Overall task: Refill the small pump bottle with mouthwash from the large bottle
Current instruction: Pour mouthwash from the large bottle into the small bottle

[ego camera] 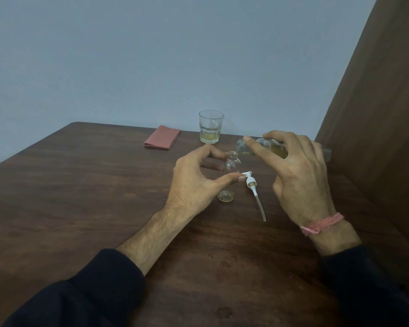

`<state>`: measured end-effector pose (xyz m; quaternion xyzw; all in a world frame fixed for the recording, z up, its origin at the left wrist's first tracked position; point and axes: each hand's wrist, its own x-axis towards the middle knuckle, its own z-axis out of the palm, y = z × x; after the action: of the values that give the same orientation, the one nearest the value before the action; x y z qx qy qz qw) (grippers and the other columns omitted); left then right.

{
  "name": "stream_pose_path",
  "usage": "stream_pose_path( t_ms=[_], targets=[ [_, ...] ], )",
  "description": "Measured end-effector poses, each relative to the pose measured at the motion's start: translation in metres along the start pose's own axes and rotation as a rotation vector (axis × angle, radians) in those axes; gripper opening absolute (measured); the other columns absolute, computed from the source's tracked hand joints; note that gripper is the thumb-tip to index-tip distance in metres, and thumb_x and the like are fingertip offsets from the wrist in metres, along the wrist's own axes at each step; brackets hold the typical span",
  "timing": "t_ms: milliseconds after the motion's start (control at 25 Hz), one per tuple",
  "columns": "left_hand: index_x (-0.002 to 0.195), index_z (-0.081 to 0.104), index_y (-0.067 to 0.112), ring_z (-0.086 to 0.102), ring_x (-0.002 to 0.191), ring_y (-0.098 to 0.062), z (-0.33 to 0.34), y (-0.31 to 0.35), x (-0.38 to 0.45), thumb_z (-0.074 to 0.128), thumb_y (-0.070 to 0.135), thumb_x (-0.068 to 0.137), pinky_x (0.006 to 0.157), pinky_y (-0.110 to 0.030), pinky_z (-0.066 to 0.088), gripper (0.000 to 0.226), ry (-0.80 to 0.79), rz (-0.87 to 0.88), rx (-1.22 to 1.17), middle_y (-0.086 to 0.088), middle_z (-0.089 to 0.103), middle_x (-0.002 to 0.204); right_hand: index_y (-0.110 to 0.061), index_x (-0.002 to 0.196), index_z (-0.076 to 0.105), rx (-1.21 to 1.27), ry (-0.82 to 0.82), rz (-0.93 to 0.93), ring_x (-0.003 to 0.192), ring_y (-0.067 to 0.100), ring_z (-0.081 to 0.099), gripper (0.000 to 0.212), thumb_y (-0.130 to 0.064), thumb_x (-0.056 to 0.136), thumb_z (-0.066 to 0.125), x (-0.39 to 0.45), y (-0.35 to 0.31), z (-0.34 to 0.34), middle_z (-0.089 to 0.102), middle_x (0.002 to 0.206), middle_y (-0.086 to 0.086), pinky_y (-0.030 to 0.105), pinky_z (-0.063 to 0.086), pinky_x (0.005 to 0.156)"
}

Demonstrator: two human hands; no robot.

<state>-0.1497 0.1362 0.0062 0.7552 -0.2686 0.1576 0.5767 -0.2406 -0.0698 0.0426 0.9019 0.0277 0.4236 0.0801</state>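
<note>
Pouring is under way: the large bottle (269, 148), clasped in the right hand (298, 171), is tipped over the small pump bottle (233, 165), steadied upright on the worktop (80, 185) by the left hand (194, 182). A steeper, steady tilt is needed next.

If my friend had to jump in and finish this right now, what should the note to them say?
Right hand: holding the big bottle, tipped on its side with its mouth over the small bottle's opening.
Left hand: fingers around the small bottle, steadying it upright on the table.
Pump top: off, lying on the table beside the small bottle. A small clear cap lies near it.
Done: both bottles opened, pour lined up.
Left: the small bottle looks nearly empty, so fill it, set the big bottle down, put the pump top back on.
</note>
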Motion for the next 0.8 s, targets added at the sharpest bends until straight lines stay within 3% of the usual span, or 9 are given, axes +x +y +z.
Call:
stream_pose_path(
  t_ms=[800],
  targets=[
    [0.103,0.078,0.040,0.081,0.097,0.003,0.0000,-0.0017,0.0000,0.105,0.061,0.069,0.075,-0.027,0.068,0.049,0.003,0.010,-0.002,0.024,0.082,0.111,-0.029,0.156,0.061,0.006,-0.004,0.000,0.123,0.041,0.059,0.102,0.023,0.068,0.069,0.0002,0.0001,-0.0003,0.064,0.140,0.017,0.059,0.046,0.099]
  ],
)
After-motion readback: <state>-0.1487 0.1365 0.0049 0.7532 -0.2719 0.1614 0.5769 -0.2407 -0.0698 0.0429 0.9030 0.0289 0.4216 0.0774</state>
